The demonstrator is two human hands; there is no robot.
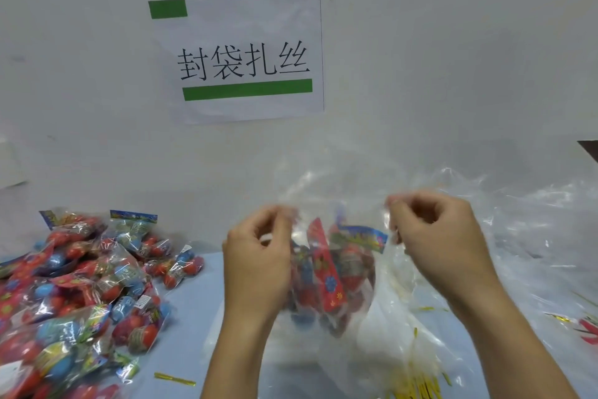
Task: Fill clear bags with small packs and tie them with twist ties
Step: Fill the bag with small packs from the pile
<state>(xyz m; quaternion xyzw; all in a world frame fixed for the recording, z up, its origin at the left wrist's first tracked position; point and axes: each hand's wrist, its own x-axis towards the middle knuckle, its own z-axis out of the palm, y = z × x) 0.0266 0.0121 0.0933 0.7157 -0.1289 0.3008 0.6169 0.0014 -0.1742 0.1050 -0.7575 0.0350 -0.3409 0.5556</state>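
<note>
A clear bag (326, 191) hangs above the table in the middle of the head view, with several small red and blue packs (326, 266) inside it. My left hand (259, 256) pinches the bag's top edge on the left side. On the right side my right hand (440, 236) pinches the same edge. The two hands hold the mouth apart. A gold twist tie (174, 378) lies on the table below and to the left of the bag.
A big pile of small packs (81, 288) covers the table's left side. More clear bags (534, 236) lie heaped at the right, with gold twist ties (417, 382) under them near the front. A paper sign (246, 55) hangs on the wall behind.
</note>
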